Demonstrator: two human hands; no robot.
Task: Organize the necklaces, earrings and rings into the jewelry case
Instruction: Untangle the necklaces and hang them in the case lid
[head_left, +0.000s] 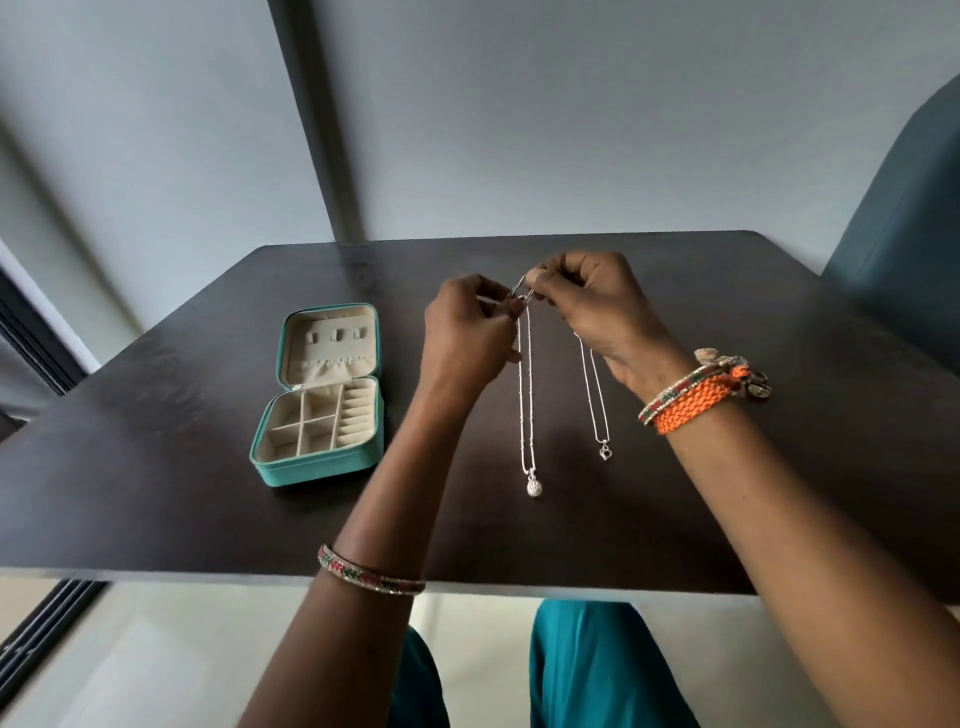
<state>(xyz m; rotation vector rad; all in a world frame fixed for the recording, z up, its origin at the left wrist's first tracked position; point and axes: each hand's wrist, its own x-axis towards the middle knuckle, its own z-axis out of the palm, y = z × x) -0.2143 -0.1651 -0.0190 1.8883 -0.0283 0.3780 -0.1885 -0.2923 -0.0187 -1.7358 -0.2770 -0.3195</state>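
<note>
Left hand (467, 332): raised above the surface, fingers curled, tips pinching the top of a chain beside the right hand. Right hand (587, 306): fingers curled likewise, pinching chain ends at the same spot; the two hands touched or nearly touched there. Exactly which strand each held could not be told.

Ball necklace (527, 395): silver chain hanging in a narrow loop from the meeting point, round pendant at the bottom. Heart necklace (595, 400): finer chain hanging from under the right hand, small open pendant lowest. The two hung near each other, not crossing below the hands. Judged: held high so the chains dropped straight and stayed untangled, and the close pinch suggested work at a clasp or the parting of one chain from the other.

Case (322, 395): teal, zip-edged, open on the surface to the left, well apart from the hands. Lid back, showing three tabs and a gathered pocket; base divided into square cells with ring rolls at the right. Nothing visible inside. Judged: opened flat and close by so pieces could go straight in; no earrings or rings in view.

Bangle (371, 571) on the left forearm; bangle and orange bracelet (696, 402) on the right wrist.

Surface (208, 519): dark wood, matt. Beyond: pale grey wall, a dark upright post, teal chair (904, 218) at right.
</note>
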